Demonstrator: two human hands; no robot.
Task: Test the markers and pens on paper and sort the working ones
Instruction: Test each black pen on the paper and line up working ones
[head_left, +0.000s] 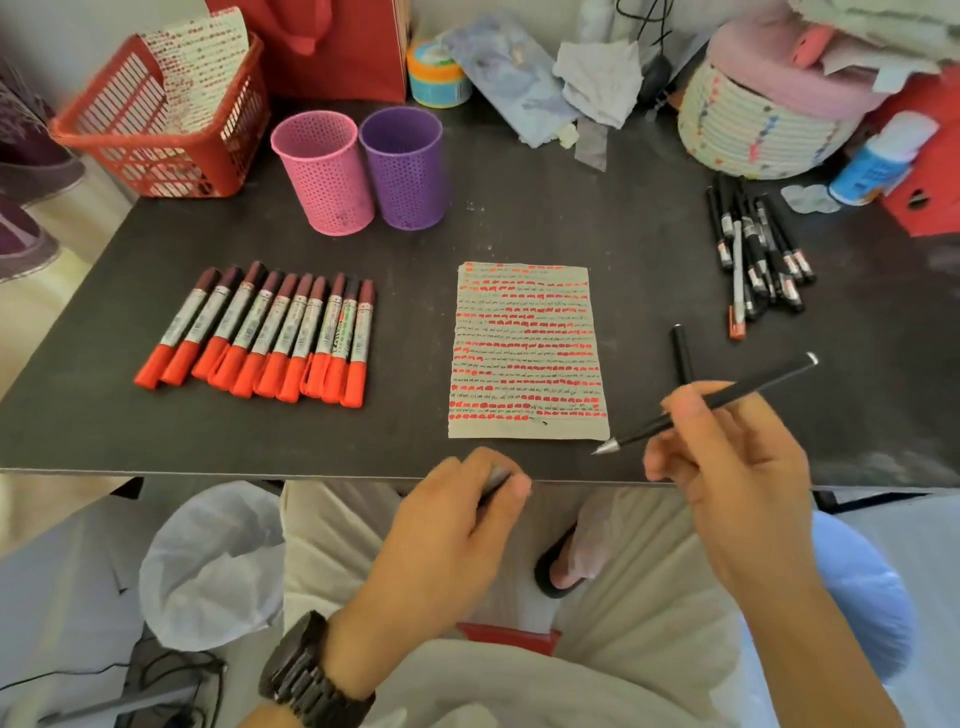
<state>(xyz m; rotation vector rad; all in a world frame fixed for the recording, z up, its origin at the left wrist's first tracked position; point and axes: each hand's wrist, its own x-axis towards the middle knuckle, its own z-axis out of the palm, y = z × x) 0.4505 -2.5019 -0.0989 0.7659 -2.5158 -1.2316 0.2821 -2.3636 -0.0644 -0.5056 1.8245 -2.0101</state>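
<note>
Fingers of the right hand (727, 467) pinch a seemingly light, stiff pen (769, 378) mid-barrel, better held nearer the tip; left hand (452, 525) grips its likely cap (493, 480).

You work under soft, even light; the floor (36, 332) at left washes out pale. Shadows on the dark table (519, 218) are faint, with a dull sheen near its right front edge. Motion smears your left hand (457, 530), the small grey thing (496, 480) it pinches, and your right hand (737, 467) gripping the black pen (769, 378). The wide lens bows the table's edge; corners go soft.
</note>
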